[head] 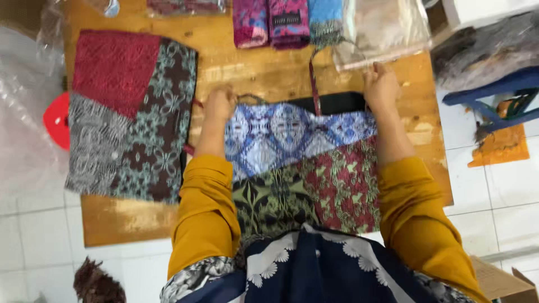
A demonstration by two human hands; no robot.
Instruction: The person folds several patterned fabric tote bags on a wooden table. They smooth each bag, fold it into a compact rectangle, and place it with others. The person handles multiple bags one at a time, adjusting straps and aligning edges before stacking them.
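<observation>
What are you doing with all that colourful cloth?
A person in mustard-yellow sleeves presses both hands on the top edge of a patchwork bag lying flat on a wooden board. The left hand is at its left corner, the right hand at its right corner. A second patchwork bag lies flat to the left. Folded cloths and a clear plastic bag sit along the far edge.

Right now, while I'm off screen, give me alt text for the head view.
Both hands, left hand and right hand, press the top corners of a patchwork fabric bag lying flat on a wooden board. A second patchwork bag lies to the left; folded cloths sit along the far edge.
</observation>
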